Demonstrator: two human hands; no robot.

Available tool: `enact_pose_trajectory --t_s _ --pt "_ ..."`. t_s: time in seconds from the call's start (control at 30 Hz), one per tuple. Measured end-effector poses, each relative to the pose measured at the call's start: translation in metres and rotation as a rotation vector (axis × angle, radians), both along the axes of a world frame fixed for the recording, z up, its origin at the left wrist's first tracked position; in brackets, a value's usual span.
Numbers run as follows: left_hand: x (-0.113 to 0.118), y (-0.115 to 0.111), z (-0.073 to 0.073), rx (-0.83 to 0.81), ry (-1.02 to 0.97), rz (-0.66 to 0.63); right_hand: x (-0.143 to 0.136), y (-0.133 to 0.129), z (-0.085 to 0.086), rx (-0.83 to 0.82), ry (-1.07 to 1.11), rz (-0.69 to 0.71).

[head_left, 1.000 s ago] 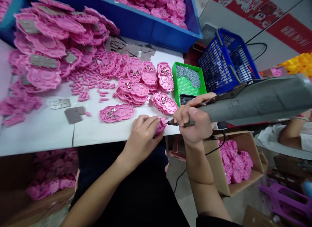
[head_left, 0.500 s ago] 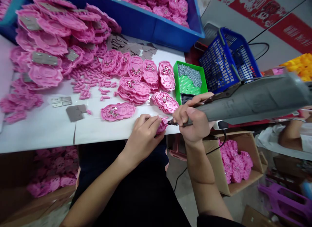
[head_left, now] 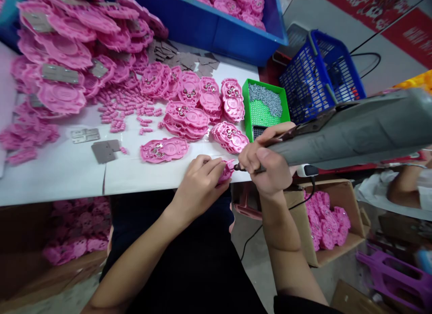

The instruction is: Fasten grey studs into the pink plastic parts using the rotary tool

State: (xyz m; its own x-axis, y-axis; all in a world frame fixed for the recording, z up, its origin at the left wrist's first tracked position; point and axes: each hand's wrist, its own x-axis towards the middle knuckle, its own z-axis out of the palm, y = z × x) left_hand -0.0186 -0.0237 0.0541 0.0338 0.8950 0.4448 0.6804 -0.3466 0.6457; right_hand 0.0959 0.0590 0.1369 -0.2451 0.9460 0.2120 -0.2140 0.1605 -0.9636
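My left hand (head_left: 199, 186) is closed around a pink plastic part (head_left: 227, 171) at the table's front edge, hiding most of it. In my right hand (head_left: 266, 163) is a grey electric screwdriver (head_left: 351, 134), held almost level with its bit pointing left. The bit's tip meets the right side of the pink part. Just beyond my hands lie stacked pink plastic shells (head_left: 230, 137) with shiny metal pieces. Another such shell (head_left: 164, 150) lies to the left. A green tray (head_left: 248, 111) of small screws (head_left: 265, 98) stands behind the screwdriver.
Pink shells (head_left: 64, 53) are heaped at the back left, near small pink pegs (head_left: 118, 111) and grey plates (head_left: 105, 151). A blue bin (head_left: 236, 39) stands behind, a blue basket (head_left: 303, 80) at the right. Cardboard boxes (head_left: 354, 210) hold pink parts below. Another person's arm (head_left: 405, 183) shows far right.
The camera view has shifted slightly. The screwdriver's rear end sits a little lower and its bit remains at the pink part; both hands keep their grip.
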Motion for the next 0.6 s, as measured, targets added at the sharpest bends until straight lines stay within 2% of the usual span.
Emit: enact_pose_trajectory --t_s 0.2,0.47,0.6 --pt "-0.0012 0.0008 -0.0036 0.034 0.013 0.006 0.0005 0.0032 -0.0016 -0.006 0.000 0.102" --pt "-0.0013 0.0006 -0.0043 0.030 0.005 0.003 -0.0008 0.0020 -0.0009 -0.038 -0.013 0.094" --pt "-0.0019 0.0006 -0.0047 0.046 0.020 0.002 0.0027 0.0009 -0.0021 -0.101 -0.107 0.064"
